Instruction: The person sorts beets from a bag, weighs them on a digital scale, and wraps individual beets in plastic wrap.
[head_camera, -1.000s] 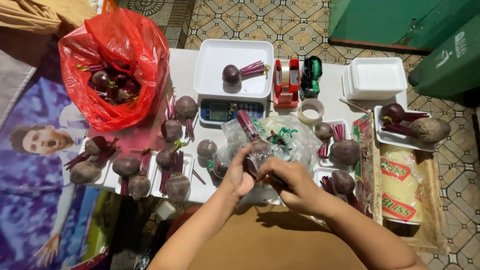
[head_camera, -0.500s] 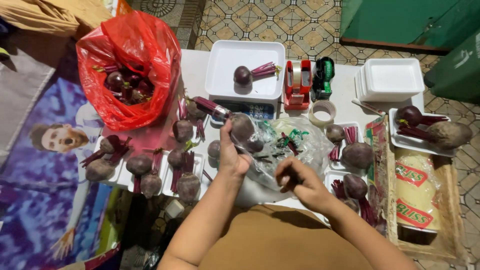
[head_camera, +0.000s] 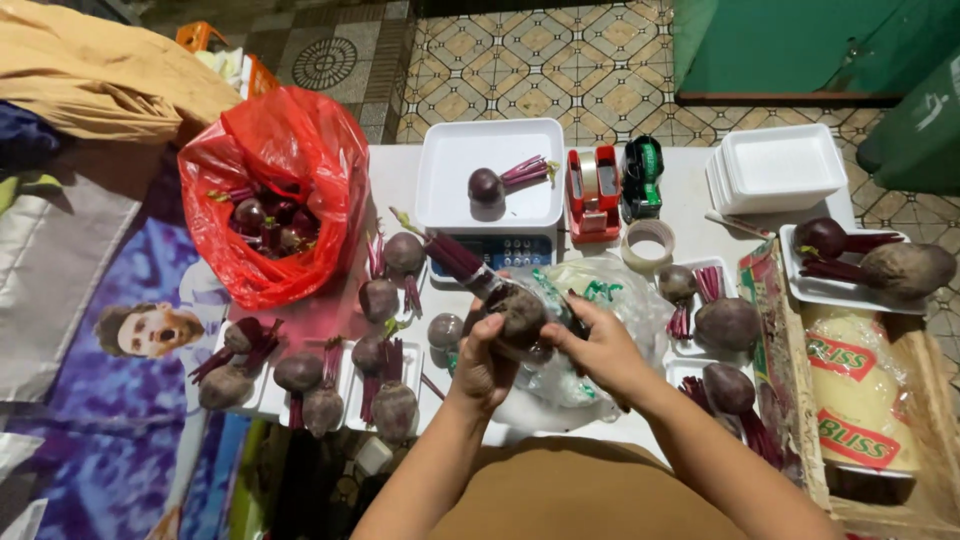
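You are gripping a beetroot (head_camera: 518, 312) in your left hand (head_camera: 482, 362), fingers curled round it, while your right hand (head_camera: 600, 345) is pinching at its far side. It is sitting just above a clear plastic bag (head_camera: 585, 300), so you are probably trimming or cleaning it; next you will likely be needing a steady hold and somewhere to set it down. What your right fingertips are pinching is hidden. Farther off, one beet is lying on the white scale tray (head_camera: 455, 175), beside a red bag (head_camera: 275, 190).
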